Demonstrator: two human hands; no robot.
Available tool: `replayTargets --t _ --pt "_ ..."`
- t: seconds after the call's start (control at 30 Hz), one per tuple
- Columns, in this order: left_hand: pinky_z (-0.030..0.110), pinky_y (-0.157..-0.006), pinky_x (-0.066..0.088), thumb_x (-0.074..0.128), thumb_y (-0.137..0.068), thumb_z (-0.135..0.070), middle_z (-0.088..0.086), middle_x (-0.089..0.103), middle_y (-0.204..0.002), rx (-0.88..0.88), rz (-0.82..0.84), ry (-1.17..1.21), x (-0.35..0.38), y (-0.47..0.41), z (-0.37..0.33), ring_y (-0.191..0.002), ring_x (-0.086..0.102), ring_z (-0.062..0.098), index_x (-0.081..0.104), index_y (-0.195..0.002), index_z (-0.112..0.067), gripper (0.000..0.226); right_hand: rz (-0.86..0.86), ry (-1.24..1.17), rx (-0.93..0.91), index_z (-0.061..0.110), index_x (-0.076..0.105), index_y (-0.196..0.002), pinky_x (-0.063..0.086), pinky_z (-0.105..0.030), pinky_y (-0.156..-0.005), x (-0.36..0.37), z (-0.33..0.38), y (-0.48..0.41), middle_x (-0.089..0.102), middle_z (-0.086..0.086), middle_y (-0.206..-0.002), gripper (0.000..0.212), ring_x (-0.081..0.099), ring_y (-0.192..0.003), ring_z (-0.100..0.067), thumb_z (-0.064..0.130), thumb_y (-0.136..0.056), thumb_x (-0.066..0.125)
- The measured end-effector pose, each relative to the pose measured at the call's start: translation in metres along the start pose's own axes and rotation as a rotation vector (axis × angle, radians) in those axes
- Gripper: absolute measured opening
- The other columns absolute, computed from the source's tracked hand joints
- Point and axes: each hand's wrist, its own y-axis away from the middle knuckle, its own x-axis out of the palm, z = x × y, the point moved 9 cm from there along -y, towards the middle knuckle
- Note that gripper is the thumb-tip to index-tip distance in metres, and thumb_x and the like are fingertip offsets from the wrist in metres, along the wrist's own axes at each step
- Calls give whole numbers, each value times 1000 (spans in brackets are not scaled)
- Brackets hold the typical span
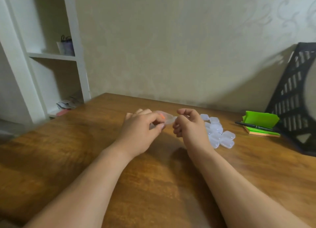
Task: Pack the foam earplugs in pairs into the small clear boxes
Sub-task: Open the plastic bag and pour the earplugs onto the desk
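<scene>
Foam earplug point(162, 116), orange and blurred, sits just left of the frame's centre inside a small clear box point(168, 119) held over the wooden counter point(85, 150); the left hand point(142, 126) has its grip closed on the box's left end, thumb and curled fingers pinching it right beside the earplug. The right hand point(189, 125) pinches the box's right end, its grip likewise closed on the plastic. Right of that hand a pile of clear boxes point(220, 135) lies on the counter, with green notes point(259, 120) and a pen point(253, 126) further right.
</scene>
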Motion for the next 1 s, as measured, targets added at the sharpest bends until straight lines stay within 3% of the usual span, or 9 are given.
replayTargets --t 0.1,0.33,0.43,0.53,0.6,0.67,0.77,0.93,1.0 --pt "41 -104 42 69 -103 -41 -22 68 -120 9 -6 -15 -2 1 -8 -113 57 7 69 -125 -39 22 -23 -40 -19 14 60 -117 50 -23 -56 -4 4 2 65 -5 -76 26 59 -57 -11 -1 -97 55" --pt "41 -101 46 71 -101 -42 -18 57 -115 -47 36 17 6 3 -3 -108 47 7 70 -113 -37 13 -10 91 -124 17 58 -121 53 -22 -63 -6 12 5 67 -4 -76 28 61 -59 -2 2 -97 58" --pt "44 -102 40 76 -97 -44 -23 59 -108 16 37 -20 5 1 -6 -107 53 7 63 -108 -42 17 -36 124 -147 21 57 -118 54 -30 -70 -8 12 3 66 -3 -76 28 60 -60 -1 5 -96 60" --pt "44 -102 41 70 -102 -40 -32 58 -98 13 46 -21 10 -1 -2 -101 52 3 62 -98 -45 10 -56 103 -134 21 54 -113 53 -24 -65 -10 11 2 69 -7 -82 23 63 -63 -4 6 -97 59" --pt "44 -97 49 66 -105 -36 -33 59 -95 -80 38 47 15 -2 10 -100 57 6 65 -93 -42 13 -82 36 -103 15 50 -104 52 -23 -59 -12 7 2 70 -12 -84 14 67 -64 -13 6 -97 58" --pt "39 -82 56 68 -104 -33 -24 67 -88 -159 -17 158 16 -5 21 -90 64 8 68 -87 -35 16 -40 31 -40 6 53 -103 58 -33 -61 -6 -1 2 75 -14 -84 12 74 -67 -23 16 -102 60" --pt "33 -69 54 73 -101 -25 -11 72 -80 -215 -29 293 21 -9 24 -78 67 8 70 -81 -28 20 123 115 33 6 66 -110 66 -48 -84 13 -16 6 79 -8 -91 34 79 -84 -26 40 -105 64" --pt "46 -101 58 72 -101 -26 -7 80 -106 -321 124 580 42 -9 35 -107 74 13 82 -83 -24 20 220 65 69 6 66 -109 66 -54 -86 18 -19 7 78 -14 -100 23 80 -90 -30 27 -110 57" --pt "37 -103 57 71 -102 -24 -5 78 -118 -344 169 651 45 -8 35 -118 69 10 86 -87 -20 22 269 29 82 3 64 -110 67 -46 -81 21 -17 9 80 -18 -100 22 80 -89 -32 21 -112 52"
